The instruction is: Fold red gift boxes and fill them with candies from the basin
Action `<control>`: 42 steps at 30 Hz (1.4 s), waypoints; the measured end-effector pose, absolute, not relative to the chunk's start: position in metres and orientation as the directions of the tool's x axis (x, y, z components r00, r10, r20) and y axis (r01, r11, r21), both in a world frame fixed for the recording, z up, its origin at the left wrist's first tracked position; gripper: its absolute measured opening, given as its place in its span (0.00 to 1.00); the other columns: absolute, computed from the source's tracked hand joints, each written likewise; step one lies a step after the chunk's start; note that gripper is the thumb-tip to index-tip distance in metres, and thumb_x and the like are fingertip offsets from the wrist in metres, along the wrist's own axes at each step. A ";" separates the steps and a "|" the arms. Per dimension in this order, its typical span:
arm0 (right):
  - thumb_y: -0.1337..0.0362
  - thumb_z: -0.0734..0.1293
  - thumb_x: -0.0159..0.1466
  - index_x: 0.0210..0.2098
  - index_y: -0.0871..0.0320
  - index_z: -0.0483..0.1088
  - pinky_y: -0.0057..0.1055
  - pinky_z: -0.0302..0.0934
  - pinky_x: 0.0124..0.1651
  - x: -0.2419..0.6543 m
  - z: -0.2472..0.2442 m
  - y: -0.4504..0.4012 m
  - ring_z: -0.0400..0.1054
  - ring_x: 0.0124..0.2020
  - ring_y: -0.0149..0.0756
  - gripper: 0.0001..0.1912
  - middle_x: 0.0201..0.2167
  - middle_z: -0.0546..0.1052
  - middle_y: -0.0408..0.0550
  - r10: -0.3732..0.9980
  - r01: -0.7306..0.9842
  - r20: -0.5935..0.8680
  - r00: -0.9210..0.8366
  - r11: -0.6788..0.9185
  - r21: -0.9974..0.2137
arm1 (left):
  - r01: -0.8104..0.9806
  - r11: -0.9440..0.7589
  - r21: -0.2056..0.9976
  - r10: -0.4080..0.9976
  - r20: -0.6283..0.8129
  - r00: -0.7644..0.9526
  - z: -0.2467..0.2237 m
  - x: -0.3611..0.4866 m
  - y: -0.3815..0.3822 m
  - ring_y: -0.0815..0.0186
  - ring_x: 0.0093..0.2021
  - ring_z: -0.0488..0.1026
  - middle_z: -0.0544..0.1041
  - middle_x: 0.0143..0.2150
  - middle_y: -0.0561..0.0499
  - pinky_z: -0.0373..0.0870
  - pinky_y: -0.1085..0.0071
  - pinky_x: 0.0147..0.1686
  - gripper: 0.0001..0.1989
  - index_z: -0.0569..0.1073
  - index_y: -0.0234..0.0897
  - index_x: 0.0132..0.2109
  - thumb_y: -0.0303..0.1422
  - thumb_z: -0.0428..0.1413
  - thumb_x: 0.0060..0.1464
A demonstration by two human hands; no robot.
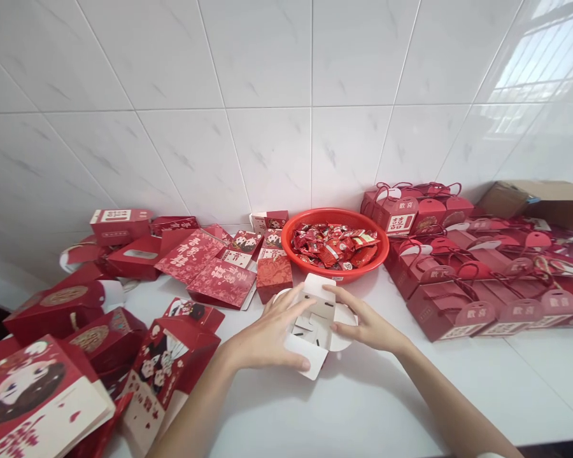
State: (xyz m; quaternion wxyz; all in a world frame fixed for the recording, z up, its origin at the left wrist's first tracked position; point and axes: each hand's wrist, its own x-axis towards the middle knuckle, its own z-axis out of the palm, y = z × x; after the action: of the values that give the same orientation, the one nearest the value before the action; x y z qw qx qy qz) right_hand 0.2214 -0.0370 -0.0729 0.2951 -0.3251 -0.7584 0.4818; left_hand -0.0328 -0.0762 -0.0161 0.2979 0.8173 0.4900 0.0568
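A small cardboard gift box (pixel 314 318) stands with its top unfolded, showing its white inside, slots and flaps. My left hand (pixel 267 334) is on its left side, fingers over the left and far flaps, thumb against the near flap. From the other side my right hand (pixel 363 321) grips the box at the right flap, thumb and fingers bent round its edge. Just behind it sits a red plastic basket (pixel 384 257) full of red-wrapped candies (pixel 332 245). What lies at the bottom of the box is hard to make out.
Rows of closed red boxes with cord handles (pixel 451 312) stand at the right. A brown carton (pixel 535 197) is behind them. Red gift boxes and flat red packets (pixel 191 254) crowd the left. A tiled wall (pixel 267 152) bounds the white table (pixel 358 407) at the back.
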 end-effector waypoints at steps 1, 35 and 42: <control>0.50 0.70 0.62 0.69 0.53 0.55 0.44 0.57 0.65 0.221 -0.073 -0.038 0.60 0.65 0.47 0.40 0.68 0.61 0.55 0.792 0.217 0.106 -0.601 0.289 -0.932 | 0.774 -0.341 0.534 0.842 -0.193 0.504 -0.020 -0.033 -0.076 0.40 0.75 0.36 0.43 0.77 0.41 0.48 0.39 0.67 0.54 0.52 0.50 0.73 0.44 0.69 0.42; 0.73 0.74 0.47 0.26 0.59 0.72 0.31 0.61 0.38 0.199 -0.027 0.133 0.72 0.35 0.42 0.08 0.27 0.77 0.48 0.906 0.768 0.002 -0.423 0.359 -0.531 | 0.269 -0.418 0.867 0.884 0.320 0.341 -0.010 -0.012 0.001 0.55 0.57 0.74 0.79 0.55 0.44 0.67 0.59 0.60 0.12 0.82 0.40 0.45 0.33 0.63 0.52; 0.39 0.60 0.63 0.34 0.60 0.74 0.32 0.63 0.33 0.215 -0.030 0.126 0.69 0.29 0.36 0.29 0.27 0.76 0.49 0.929 0.351 0.267 -0.256 0.346 -0.870 | -0.082 -0.139 0.987 0.981 0.148 0.126 -0.020 0.019 0.056 0.58 0.47 0.78 0.82 0.42 0.45 0.72 0.59 0.54 0.13 0.81 0.37 0.40 0.27 0.68 0.43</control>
State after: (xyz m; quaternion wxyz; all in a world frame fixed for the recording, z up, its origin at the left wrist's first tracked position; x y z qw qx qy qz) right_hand 0.2146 0.1261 -0.0297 0.4111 -0.4506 -0.7101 0.3518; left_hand 0.0188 0.0560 -0.0200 0.5124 0.5480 0.4102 0.5186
